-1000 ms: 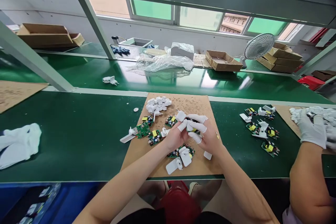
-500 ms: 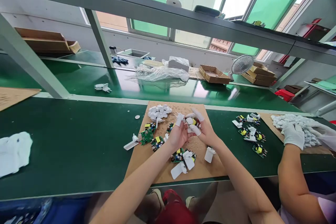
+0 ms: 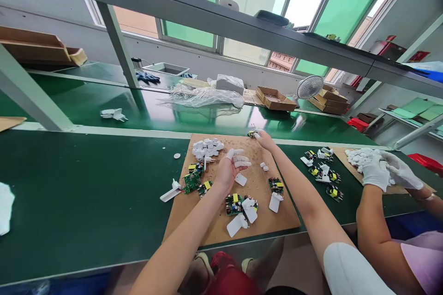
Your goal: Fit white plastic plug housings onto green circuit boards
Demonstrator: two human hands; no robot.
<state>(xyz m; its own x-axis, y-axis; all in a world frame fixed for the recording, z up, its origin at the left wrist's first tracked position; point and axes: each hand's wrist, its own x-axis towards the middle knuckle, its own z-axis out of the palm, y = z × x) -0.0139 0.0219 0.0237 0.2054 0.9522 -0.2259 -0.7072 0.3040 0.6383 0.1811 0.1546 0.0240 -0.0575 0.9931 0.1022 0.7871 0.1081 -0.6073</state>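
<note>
My left hand (image 3: 232,168), with white covers on its fingertips, is open above the brown board (image 3: 258,216), palm showing and nothing in it. My right hand (image 3: 266,140) reaches to the board's far edge, its fingers closed on a small circuit board (image 3: 251,133) with a yellow part and thin pins. Below my left hand lies a flat white plastic piece (image 3: 241,179). Green circuit boards with yellow parts and white plastic pieces lie around, among them a face-down circuit board (image 3: 192,182) and one at the right (image 3: 276,185). A pile of small white pieces (image 3: 208,148) sits at the upper left.
To the right, a co-worker's gloved hands (image 3: 375,173) handle a heap of white pieces (image 3: 363,159). Several circuit boards (image 3: 323,173) lie between us. A white rail (image 3: 155,133) crosses the green table. Farther back are plastic wrap (image 3: 204,97), a cardboard tray (image 3: 275,99) and a fan (image 3: 309,87).
My hands have parted. The right hand has carried the circuit board away to the board's far edge, while the left has opened near the middle. The view has shifted slightly right.
</note>
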